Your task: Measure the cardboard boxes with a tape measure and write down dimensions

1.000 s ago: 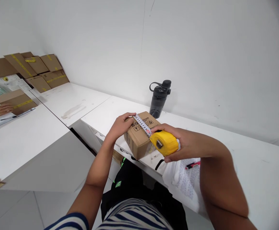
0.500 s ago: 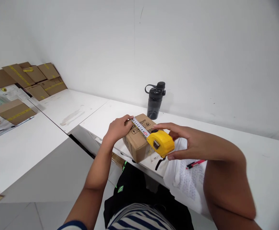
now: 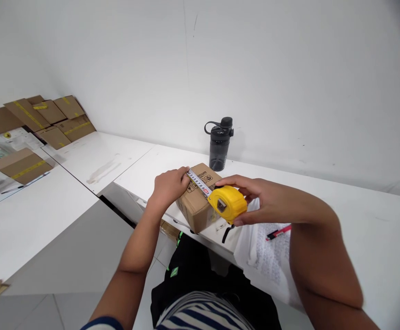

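Observation:
A small brown cardboard box (image 3: pixel 193 211) with printed symbols sits near the front edge of the white table. Across its top lies the pulled-out white blade (image 3: pixel 200 184) of a tape measure, its numbers facing up. My left hand (image 3: pixel 170 187) pinches the blade's end at the box's far left edge; the fingertips are partly hidden. At the box's right side, my right hand (image 3: pixel 260 199) grips the yellow tape measure (image 3: pixel 229 203) between thumb and fingers. A black wrist strap (image 3: pixel 227 233) hangs from its case.
Behind the box stands a dark shaker bottle (image 3: pixel 219 145). Sheets of written paper (image 3: pixel 265 252) with a red pen (image 3: pixel 278 232) lie by my right forearm. Flat cardboard pieces with yellow tape (image 3: pixel 28 114) lean on the wall at the left, past a gap between tables.
The view has shifted slightly. Another person's hand at the left edge has gone out of sight. Both my hands keep their hold, and the blade still lies across the box.

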A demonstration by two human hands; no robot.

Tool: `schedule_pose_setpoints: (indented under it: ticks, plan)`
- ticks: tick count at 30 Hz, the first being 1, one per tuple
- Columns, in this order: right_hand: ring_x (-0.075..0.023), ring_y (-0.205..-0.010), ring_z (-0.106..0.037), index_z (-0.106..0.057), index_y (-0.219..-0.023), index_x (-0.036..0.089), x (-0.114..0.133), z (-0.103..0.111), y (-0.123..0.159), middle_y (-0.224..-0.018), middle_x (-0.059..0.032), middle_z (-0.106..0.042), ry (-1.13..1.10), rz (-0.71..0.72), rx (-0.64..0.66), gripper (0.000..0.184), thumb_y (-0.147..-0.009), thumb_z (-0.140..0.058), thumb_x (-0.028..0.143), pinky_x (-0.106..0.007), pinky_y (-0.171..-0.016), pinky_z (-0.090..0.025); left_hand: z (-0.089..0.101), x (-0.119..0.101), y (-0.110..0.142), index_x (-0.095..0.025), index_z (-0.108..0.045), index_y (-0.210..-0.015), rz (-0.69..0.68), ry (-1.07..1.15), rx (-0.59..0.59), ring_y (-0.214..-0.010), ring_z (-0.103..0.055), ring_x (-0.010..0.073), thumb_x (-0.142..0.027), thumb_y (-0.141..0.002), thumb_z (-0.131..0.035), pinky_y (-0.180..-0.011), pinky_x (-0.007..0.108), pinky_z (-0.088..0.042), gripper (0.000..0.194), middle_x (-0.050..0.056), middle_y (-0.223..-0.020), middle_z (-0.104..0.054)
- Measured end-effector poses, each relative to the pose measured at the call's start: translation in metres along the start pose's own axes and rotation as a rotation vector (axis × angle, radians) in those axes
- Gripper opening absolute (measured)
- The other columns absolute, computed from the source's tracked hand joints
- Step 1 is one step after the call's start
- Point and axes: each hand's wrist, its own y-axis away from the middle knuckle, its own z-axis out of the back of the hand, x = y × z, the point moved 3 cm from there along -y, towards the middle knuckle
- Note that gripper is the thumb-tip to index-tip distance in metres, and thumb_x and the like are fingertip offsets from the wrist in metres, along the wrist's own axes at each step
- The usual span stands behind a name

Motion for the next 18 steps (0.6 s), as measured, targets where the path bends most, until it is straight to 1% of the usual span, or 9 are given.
schedule_pose_setpoints:
  ticks: [3,9,14,18]
  plan:
    - [-0.0286,-0.112,-0.062,-0.045,-0.144,0.035,-0.0010,-0.0002,-0.0009,-0.131,-0.0052,-0.061,-0.001,0.017,0.010,0.079,-0.073,-0.076,0.049,-0.043,-0.091,-0.056,-0.0009,0.0009,0.0005,-0.033,-0.058,-0.133,0.005,0.029,-0.005,-0.106,-0.066,0.0294,-0.037,-0.095,-0.034,-0.080,0.037,-0.049,0.045,0.004,-0.122,-0.071]
    - [-0.0290,-0.113,-0.060,-0.047,-0.142,0.036,-0.0012,-0.0033,-0.0074,-0.139,-0.0064,-0.055,-0.016,0.019,0.023,0.080,-0.070,-0.078,0.048,-0.037,-0.077,-0.060,-0.0037,0.0018,-0.0011,-0.032,-0.060,-0.130,-0.028,0.011,-0.013,-0.100,-0.067,0.0282,-0.036,-0.095,-0.035,-0.078,0.035,-0.048,0.043,0.004,-0.117,-0.073]
    - [-0.0284,-0.112,-0.061,-0.046,-0.143,0.035,-0.0025,-0.0033,-0.0086,-0.138,-0.0066,-0.056,-0.007,0.027,0.033,0.079,-0.071,-0.078,0.047,-0.037,-0.078,-0.060,-0.0035,0.0026,-0.0011,-0.032,-0.059,-0.130,-0.035,0.010,-0.013,-0.099,-0.068,0.0290,-0.036,-0.095,-0.033,-0.073,0.035,-0.047,0.044,0.005,-0.118,-0.073]
    - [-0.0289,-0.114,-0.061,-0.044,-0.145,0.036,-0.0034,-0.0024,-0.0077,-0.139,-0.0066,-0.055,-0.027,0.012,0.042,0.082,-0.071,-0.079,0.047,-0.041,-0.084,-0.059,-0.0027,0.0014,-0.0011,-0.031,-0.059,-0.132,-0.027,0.005,-0.006,-0.101,-0.067,0.0298,-0.036,-0.095,-0.033,-0.074,0.036,-0.048,0.045,0.005,-0.118,-0.073]
